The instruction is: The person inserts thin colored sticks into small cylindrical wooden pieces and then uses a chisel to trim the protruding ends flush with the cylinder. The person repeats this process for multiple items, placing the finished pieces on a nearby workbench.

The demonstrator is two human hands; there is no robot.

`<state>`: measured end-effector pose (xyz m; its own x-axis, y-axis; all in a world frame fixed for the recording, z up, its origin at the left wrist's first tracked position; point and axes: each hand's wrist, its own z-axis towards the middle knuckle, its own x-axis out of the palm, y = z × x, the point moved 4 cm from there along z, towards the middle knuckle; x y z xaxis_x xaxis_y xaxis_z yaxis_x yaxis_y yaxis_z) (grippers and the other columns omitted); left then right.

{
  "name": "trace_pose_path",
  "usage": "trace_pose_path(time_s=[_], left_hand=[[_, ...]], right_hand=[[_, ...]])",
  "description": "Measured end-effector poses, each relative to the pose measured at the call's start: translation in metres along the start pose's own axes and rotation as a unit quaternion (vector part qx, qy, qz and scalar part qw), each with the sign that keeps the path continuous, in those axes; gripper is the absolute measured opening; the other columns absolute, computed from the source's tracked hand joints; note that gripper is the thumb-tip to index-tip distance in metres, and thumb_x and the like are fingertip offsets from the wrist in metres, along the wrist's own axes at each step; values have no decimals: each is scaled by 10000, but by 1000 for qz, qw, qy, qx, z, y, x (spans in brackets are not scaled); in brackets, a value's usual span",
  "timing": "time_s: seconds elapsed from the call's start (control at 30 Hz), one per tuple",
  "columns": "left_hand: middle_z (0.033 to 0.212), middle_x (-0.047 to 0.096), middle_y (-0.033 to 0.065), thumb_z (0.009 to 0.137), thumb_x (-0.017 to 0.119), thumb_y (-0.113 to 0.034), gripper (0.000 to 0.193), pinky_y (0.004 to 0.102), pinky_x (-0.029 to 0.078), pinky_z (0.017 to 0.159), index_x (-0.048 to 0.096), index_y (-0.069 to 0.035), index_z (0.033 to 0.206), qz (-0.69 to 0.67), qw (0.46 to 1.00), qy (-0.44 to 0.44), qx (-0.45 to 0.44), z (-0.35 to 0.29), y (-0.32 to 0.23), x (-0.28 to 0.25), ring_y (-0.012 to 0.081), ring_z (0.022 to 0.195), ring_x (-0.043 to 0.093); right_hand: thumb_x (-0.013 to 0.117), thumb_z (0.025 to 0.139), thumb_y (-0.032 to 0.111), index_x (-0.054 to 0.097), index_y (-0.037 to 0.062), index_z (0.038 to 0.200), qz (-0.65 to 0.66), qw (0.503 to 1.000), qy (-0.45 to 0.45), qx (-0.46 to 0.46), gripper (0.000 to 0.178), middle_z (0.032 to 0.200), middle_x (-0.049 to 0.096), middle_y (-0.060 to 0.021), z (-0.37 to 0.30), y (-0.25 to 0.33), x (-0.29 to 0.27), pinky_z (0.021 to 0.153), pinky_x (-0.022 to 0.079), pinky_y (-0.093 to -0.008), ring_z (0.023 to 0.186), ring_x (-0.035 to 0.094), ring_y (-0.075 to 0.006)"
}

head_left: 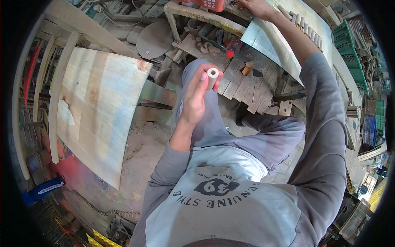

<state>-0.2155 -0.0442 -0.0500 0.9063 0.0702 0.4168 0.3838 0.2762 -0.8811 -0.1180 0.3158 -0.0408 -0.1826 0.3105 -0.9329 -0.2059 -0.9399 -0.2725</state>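
My left hand is closed around a pale wooden tube, held upright above my lap. The tube's round end faces up and shows a hole through its middle. My right arm stretches far forward to the top edge. There my right hand is beside a red plastic basket; its fingertips are partly cut off, and whatever they touch is hidden. To the right of that hand, several similar wooden tubes stand in a row on a pale board.
A low wooden bench in front of me bears a red-capped bottle and scraps. A large pale panel leans at my left. A green crate stands far right. A round disc lies ahead among clutter.
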Motion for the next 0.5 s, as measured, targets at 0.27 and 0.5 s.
trace_pose_path(time_s=[0.27,0.5], left_hand=[[967,595,64,942,576,-199,239,270,425,844,508,-28,1094,73,996,-54,22,8,-6,13,120,913,553],[1012,607,45,805,731,-34,314,246,450,857,553,-17,1063,12,999,-6,43,17,1,56,112,934,585]], right_hand=[[484,910,26,501,44,952,308,874,-251,281,49,899,539,-117,-42,6,-83,719,458,-370,803,527,-259],[485,970,109,487,-23,1007,695,522,-360,339,137,952,607,-170,-141,155,-188,751,502,-307,833,615,-203]])
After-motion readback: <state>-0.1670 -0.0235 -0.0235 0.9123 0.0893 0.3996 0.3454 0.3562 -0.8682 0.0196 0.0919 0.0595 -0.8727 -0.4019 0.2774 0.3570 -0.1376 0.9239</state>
